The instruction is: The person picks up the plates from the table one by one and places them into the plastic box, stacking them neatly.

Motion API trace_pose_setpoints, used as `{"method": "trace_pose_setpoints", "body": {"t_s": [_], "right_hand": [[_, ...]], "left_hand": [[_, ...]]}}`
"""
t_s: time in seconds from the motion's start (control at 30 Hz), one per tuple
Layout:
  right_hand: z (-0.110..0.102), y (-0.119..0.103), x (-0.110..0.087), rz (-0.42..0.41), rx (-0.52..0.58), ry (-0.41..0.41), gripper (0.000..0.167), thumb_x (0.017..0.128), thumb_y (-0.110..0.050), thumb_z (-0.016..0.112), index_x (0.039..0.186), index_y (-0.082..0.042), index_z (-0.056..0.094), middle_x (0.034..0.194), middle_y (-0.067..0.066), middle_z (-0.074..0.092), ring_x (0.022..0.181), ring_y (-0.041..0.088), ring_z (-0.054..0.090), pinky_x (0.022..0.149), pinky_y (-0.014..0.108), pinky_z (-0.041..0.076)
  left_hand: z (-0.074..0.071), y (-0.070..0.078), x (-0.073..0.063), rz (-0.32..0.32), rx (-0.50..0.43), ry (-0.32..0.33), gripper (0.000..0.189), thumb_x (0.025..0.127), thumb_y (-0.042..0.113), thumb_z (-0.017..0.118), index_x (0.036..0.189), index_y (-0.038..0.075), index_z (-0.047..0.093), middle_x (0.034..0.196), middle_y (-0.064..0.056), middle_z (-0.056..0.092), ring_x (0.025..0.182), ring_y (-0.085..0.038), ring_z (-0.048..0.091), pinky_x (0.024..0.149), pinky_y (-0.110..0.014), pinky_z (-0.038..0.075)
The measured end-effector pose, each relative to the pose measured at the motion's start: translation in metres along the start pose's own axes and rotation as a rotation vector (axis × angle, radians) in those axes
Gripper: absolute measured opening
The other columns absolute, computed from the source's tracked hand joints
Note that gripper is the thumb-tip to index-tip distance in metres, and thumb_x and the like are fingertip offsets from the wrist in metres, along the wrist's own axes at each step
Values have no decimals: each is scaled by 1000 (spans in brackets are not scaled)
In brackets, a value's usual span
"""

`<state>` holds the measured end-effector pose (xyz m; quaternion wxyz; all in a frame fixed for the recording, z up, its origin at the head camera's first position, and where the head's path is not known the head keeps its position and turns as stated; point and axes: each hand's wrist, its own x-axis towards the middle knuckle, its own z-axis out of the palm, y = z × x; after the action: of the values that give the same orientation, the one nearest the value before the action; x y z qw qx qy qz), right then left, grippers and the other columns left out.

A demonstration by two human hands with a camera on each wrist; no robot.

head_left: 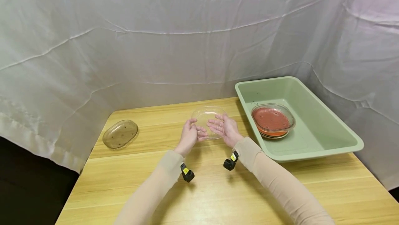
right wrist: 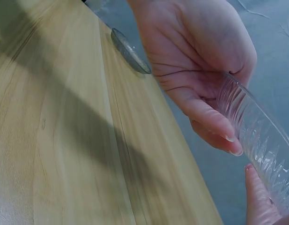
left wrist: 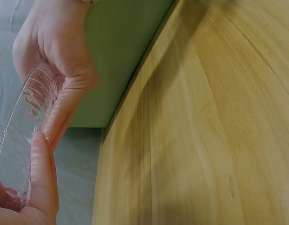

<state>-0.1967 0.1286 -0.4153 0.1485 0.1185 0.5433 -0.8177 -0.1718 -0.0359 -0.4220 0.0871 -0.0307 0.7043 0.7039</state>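
Both hands hold a clear, ribbed glass dish above the middle of the table. My left hand grips its left side, thumb at the rim and fingers under the base, visible through the glass. On the opposite side, my right hand grips it the same way. From the left wrist, the dish appears tilted nearly on edge, with the right hand beyond. In the right wrist view, the left hand curls around the ribbed wall of the dish.
An amber-brown glass dish lies on the wooden table at the left. At the right stands a green basin, holding a stack with a red dish under a clear glass one. Grey curtains hang behind.
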Motion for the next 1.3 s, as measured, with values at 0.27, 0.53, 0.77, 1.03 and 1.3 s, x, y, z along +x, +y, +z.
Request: {"method": "trace_pose_setpoints", "body": {"t_s": [0.27, 0.53, 0.77, 1.03, 1.3], "right_hand": [[-1, 0, 0, 25, 12, 6, 50, 113, -26, 20, 155, -2, 33, 147, 25, 53, 110, 24, 73, 89, 26, 61], [-2, -2, -1, 25, 11, 10, 48, 111, -17, 21, 155, -1, 32, 149, 25, 51, 124, 31, 64, 99, 32, 57], [-2, -5, -2, 33, 21, 22, 48, 111, -15, 21, 155, -1, 33, 148, 24, 52, 120, 30, 67, 96, 31, 58], [-2, -10, -4, 30, 15, 36, 47, 111, -14, 21, 153, -2, 35, 148, 24, 53, 102, 21, 75, 91, 28, 60], [-1, -18, -7, 18, 4, 25, 47, 111, -14, 21, 153, -2, 35, 149, 24, 51, 100, 20, 76, 91, 28, 60]], "left_hand": [[-2, -3, 1, -13, 7, -10, 44, 108, 12, 28, 149, -2, 32, 106, -19, 67, 78, -15, 68, 81, -36, 64], [-10, -5, 0, 38, 22, 1, 47, 111, 29, 30, 146, 0, 39, 106, -19, 67, 80, -15, 69, 83, -40, 65], [-17, -7, 3, 75, 50, 70, 44, 110, 30, 31, 141, 4, 47, 105, -13, 68, 81, -12, 66, 80, -36, 64], [-22, -9, 8, 76, 71, 135, 43, 110, 30, 32, 140, 6, 50, 113, -14, 63, 95, -16, 64, 93, -38, 62], [-24, -7, 9, 112, 99, 139, 43, 111, 31, 33, 140, 6, 50, 115, -15, 63, 102, -20, 65, 92, -34, 61]]}}
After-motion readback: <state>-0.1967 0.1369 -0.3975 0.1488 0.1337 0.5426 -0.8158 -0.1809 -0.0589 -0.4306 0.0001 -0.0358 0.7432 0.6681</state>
